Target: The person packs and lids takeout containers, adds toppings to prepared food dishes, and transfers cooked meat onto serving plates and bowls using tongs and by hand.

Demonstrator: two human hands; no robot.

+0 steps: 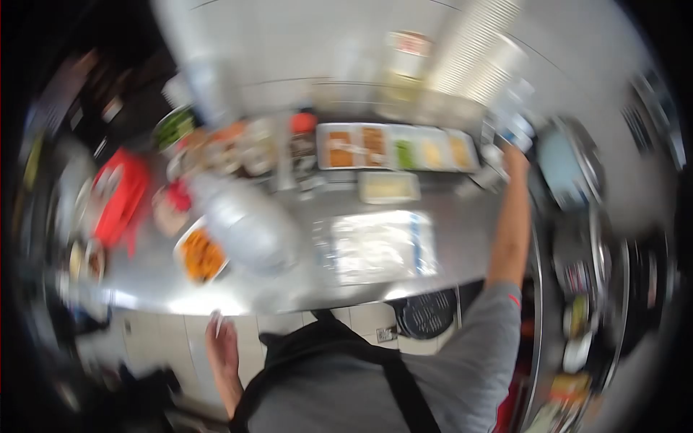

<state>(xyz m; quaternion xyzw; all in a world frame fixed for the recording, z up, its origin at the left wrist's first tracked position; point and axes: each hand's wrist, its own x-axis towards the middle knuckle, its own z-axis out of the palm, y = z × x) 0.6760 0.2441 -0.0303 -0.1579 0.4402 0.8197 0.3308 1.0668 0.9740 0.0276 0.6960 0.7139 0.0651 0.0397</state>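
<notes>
My right arm stretches to the back right of the steel counter, where my right hand point(514, 157) is at a clear plastic item point(516, 130). Blur hides the fingers, so its grip cannot be made out. Low in front of the counter's near edge is my left hand point(222, 340), fingers curled together with a small whitish bit at their tips. A clear zip bag point(382, 247) lies flat on the counter before me. Left of it sits a large filled plastic bag point(253, 225), beside a white dish of orange pieces point(202, 254).
Along the back stand a white tray of sectioned toppings point(397, 148), a pale shallow tub point(390, 187), a red-capped jar point(303, 141), an oil bottle point(404, 65) and stacked cups point(476, 54). A red bag point(121, 198) lies left; a pot point(570, 162) stands right.
</notes>
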